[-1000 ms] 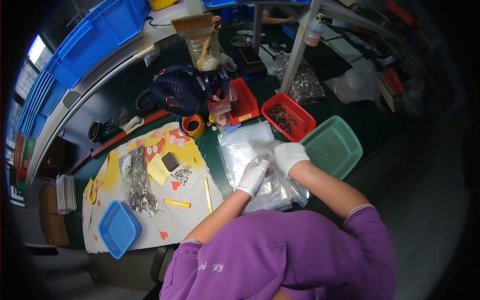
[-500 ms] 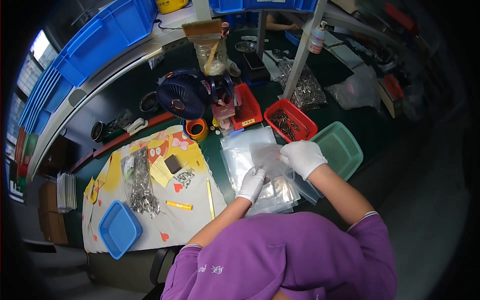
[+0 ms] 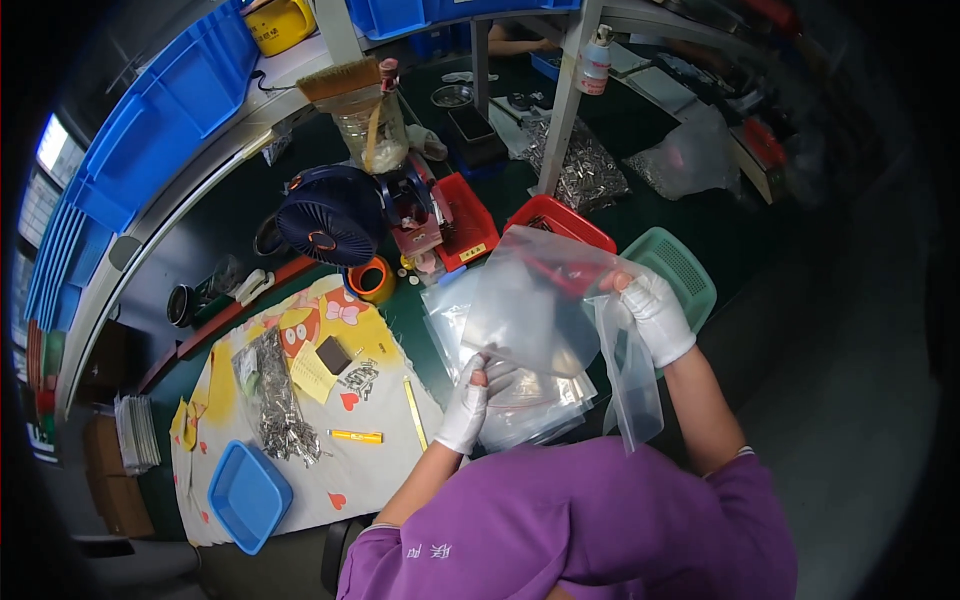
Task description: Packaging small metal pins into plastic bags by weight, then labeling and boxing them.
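Observation:
White gloves with bare fingertips cover both hands. A clear plastic bag (image 3: 527,296) is spread between them, raised over a loose pile of clear plastic bags (image 3: 520,418) on the green table. My left hand (image 3: 468,408) pinches its near left edge. At the other side, my right hand (image 3: 655,318) grips the bag, and a folded strip of clear plastic (image 3: 630,385) hangs below that hand. Seen partly through the raised plastic, a red tray (image 3: 575,222) of small metal parts lies just beyond. A green basket (image 3: 680,262) stands beside my right hand.
On a patterned cloth (image 3: 225,400) at left lie a bag of metal parts (image 3: 275,390), a blue tray (image 3: 250,495) and a yellow cutter (image 3: 355,436). A fan (image 3: 325,215), a jar (image 3: 372,135) and a shelf post (image 3: 568,110) stand farther back.
My hands have moved apart, the right rising to the right and the left drawing back left. The bag, low over the pile before, is now lifted and opened out. The view has shifted slightly.

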Demonstrator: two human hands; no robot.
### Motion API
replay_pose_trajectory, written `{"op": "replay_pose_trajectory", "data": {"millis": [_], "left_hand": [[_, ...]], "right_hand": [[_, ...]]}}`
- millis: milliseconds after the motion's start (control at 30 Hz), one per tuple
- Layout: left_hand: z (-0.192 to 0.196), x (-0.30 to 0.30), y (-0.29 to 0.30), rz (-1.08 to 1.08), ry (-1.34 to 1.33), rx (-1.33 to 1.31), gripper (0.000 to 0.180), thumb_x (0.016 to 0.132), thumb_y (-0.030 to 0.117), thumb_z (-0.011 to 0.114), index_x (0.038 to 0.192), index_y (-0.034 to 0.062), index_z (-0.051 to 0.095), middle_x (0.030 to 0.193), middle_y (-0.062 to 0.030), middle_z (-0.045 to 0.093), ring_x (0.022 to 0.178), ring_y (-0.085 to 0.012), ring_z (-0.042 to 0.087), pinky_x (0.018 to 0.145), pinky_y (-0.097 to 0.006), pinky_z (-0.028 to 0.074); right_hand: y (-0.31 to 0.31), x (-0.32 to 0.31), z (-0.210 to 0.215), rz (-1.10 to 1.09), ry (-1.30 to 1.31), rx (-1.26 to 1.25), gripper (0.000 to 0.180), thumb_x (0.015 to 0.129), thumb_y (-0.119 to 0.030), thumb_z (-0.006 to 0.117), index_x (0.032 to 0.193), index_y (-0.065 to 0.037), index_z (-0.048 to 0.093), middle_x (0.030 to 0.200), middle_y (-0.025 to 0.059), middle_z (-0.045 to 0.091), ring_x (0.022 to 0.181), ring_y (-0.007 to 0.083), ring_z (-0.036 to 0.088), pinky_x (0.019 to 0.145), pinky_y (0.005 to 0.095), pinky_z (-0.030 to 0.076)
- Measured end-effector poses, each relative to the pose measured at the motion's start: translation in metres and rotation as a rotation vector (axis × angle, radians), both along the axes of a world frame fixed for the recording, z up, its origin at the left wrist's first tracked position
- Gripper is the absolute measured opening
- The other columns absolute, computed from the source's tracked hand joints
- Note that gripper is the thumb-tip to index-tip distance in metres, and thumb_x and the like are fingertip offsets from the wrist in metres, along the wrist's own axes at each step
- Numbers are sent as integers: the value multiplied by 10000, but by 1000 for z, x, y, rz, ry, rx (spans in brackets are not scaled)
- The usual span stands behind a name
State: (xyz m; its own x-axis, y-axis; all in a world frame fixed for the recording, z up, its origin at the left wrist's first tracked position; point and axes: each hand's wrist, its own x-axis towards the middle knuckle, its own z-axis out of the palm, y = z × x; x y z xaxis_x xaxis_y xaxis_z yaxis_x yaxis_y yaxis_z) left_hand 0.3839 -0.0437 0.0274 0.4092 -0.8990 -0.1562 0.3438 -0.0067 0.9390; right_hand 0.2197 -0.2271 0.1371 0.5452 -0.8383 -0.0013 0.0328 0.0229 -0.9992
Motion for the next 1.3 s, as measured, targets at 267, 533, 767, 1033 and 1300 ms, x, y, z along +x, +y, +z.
{"op": "replay_pose_trajectory", "data": {"millis": [267,533,767,1033,1300], "left_hand": [[19,-30,-38,-97,275,102,805,803,390,639,1357,4,201,1290,-141,405,1080,-233,518,837,-324,475],[27,-122,-90,-256,358,42,507,774,295,689,1155,41,471,974,-88,581,915,-192,569,761,-299,468],[11,-218,-139,-214,48,289,103,879,140,552,904,45,583,698,13,529,473,-53,401,426,-170,292],[4,-306,-213,-429,153,208,191,896,153,534,1016,13,585,841,-57,623,571,-95,532,524,-208,432],[2,-336,-304,-379,-27,252,81,841,101,587,899,63,630,790,-3,612,601,-66,508,530,-197,407]], "right_hand": [[-14,-27,-13,1,31,230,279,853,-371,581,894,-99,626,751,-60,524,604,32,419,543,169,347],[-45,-144,-32,-164,-324,694,113,878,-174,570,943,-84,581,942,21,586,795,87,548,666,202,461],[-80,-315,-123,472,-1137,1029,217,936,-246,442,972,-90,588,903,38,584,859,110,528,751,235,432],[-31,-452,-250,-172,-847,1193,194,923,-261,483,879,-89,563,770,20,561,668,125,534,603,245,464],[-107,-462,-158,-837,-825,877,69,897,-144,513,935,-96,545,943,40,586,876,199,571,801,363,478]]}}
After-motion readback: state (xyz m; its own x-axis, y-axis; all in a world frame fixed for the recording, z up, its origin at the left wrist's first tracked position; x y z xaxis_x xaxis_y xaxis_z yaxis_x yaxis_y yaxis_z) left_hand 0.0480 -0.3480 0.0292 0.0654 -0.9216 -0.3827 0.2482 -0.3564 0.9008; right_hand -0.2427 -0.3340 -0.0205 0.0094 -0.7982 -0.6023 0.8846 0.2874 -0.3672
